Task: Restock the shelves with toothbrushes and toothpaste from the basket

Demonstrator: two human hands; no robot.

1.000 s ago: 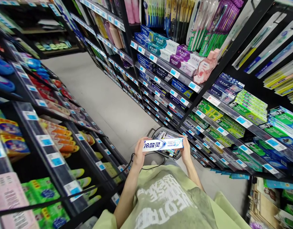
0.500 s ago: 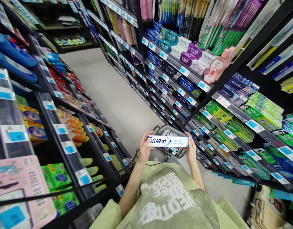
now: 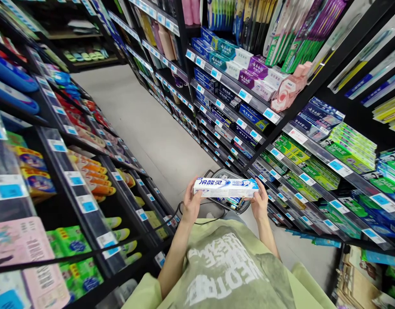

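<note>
A long white and blue toothpaste box point(image 3: 226, 187) is held level in front of my body. My left hand point(image 3: 192, 201) grips its left end, thumb on the near side. At the other end, my right hand point(image 3: 259, 199) is closed on it in the same way. Both the top face and the near long side of the box show. Behind and below it is a grey shopping basket point(image 3: 244, 209) with several small packages inside, partly hidden by the box. What bears the basket's weight cannot be seen.
On the right, a shelf rack carries toothpaste boxes point(image 3: 348, 148), toothbrush packs point(image 3: 308, 34) and pink bottles point(image 3: 289, 88). Another rack at left holds orange packs point(image 3: 92, 174) and green packs point(image 3: 73, 240). Between them runs a pale floor aisle point(image 3: 136, 111). A black cable point(image 3: 171, 216) passes by my left hand.
The toothpaste box has tilted in my hands, so its near long side now shows below the top face. Both hands keep their hold. The view has shifted slightly.
</note>
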